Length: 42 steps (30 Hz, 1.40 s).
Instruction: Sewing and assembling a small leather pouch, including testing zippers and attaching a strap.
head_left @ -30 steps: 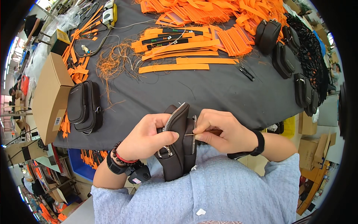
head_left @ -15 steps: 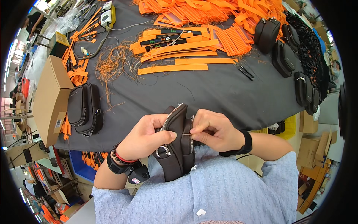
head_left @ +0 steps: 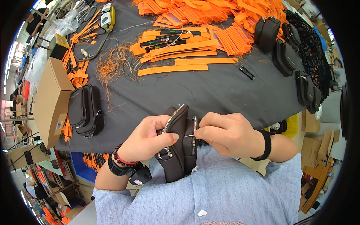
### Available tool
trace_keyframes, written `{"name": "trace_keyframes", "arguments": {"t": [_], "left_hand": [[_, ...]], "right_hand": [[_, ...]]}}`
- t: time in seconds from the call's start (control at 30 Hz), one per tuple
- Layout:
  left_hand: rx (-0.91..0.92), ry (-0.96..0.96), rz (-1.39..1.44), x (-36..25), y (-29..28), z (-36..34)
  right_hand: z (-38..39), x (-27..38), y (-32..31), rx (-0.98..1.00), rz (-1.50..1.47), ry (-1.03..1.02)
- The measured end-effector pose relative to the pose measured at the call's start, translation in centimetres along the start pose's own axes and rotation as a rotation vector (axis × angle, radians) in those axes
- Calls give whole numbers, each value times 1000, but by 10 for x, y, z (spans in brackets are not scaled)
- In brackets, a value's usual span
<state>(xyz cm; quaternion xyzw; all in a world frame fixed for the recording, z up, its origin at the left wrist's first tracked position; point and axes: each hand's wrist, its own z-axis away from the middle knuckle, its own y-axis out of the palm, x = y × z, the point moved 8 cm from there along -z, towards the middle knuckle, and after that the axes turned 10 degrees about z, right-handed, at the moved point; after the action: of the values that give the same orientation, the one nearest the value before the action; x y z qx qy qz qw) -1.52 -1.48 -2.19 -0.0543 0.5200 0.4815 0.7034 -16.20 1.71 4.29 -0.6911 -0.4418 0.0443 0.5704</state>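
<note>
The left hand (head_left: pixel 148 137) clamps a smooth dark-brown zippered pouch (head_left: pixel 174 163), round-cornered and edged with metal teeth, in front of the crinkled blue shirt (head_left: pixel 168 202) at the near edge of the grey cloth (head_left: pixel 150 92). The right hand (head_left: pixel 227 135) pinches a thin, stiff rod (head_left: pixel 189 135) — perhaps an awl — across the smaller pocket's zip (head_left: pixel 193 145). The rod's far end is lost in the fist; the left fingertips vanish behind the pouch.

Left hand (head_left: pixel 146 138): fingertips hidden behind the dark bag (head_left: pixel 177 159)
Thin tool (head_left: pixel 189 135): one end lost inside the right hand (head_left: pixel 228 135); kind too small to tell
Orange strips (head_left: pixel 187 13): pile cut off by the top edge
Blue bin (head_left: pixel 79 170): lower left of the frame, partly hidden beneath the bench (head_left: pixel 165 90)
</note>
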Motion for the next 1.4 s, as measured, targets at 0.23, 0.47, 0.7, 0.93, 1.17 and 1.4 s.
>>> {"name": "trace_keyframes", "arguments": {"t": [0.23,0.47,0.7,0.93,1.17,1.4], "left_hand": [[-12,7,-17,0,0,1],[-8,13,-26,-2,1,0],[-18,12,-45,-1,0,0],[-13,11,-15,1,-4,1],[-23,11,107,7,-11,1],[0,3,147,7,-11,-2]], "right_hand": [[-3,11,-7,18,117,-14],[-7,17,-7,79,204,-52],[-13,22,-10,168,246,-62],[-2,0,6,55,-212,211],[5,-23,36,19,-690,256],[8,-32,53,-125,-850,105]]}}
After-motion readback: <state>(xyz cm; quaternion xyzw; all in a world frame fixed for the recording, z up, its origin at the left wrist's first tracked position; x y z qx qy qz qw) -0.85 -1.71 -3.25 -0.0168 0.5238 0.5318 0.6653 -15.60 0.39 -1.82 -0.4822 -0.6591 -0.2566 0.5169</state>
